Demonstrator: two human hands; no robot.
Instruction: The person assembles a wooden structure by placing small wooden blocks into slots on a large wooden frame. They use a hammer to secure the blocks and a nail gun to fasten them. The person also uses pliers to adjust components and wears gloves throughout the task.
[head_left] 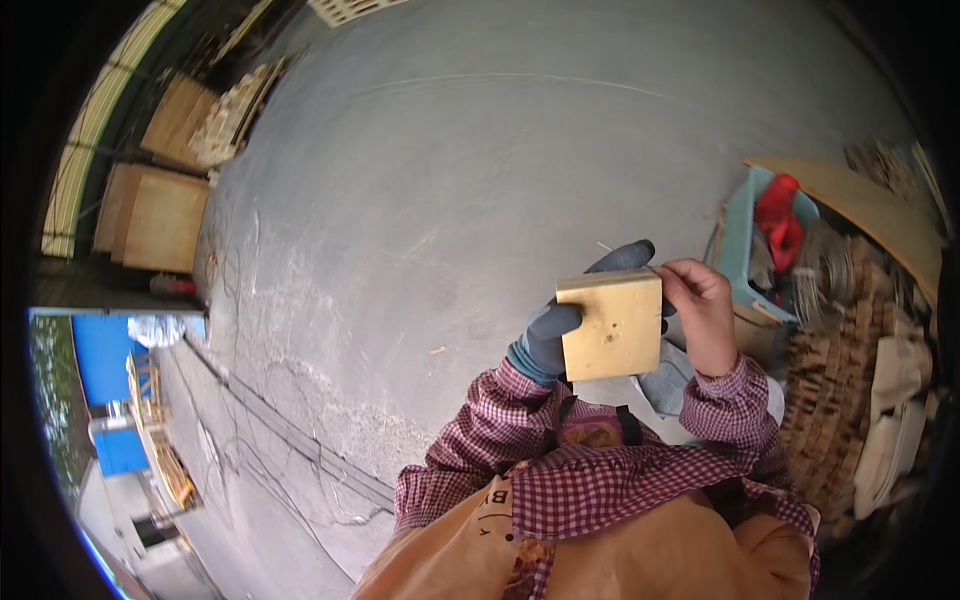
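A square, pale yellow wooden block (612, 345) is held up in front of my body, with small dark marks near the middle of its face. My left hand (548, 335), in a dark grey glove with a teal cuff, grips it from the left side. The thumb lies on the front face and other gloved fingers show behind the top edge. My bare right hand (702, 300) is at the block's upper right corner, thumb and forefinger pinched together there. Whether anything small sits in that pinch is hidden.
To my right stands a light blue plastic crate (738, 240) with a red object (780, 215) inside. Beside it are a coil of wire (828, 265) and stacked small wood pieces (835, 400). Boards (165, 220) lean at the far left. Cables (270, 410) run along the concrete floor (450, 180).
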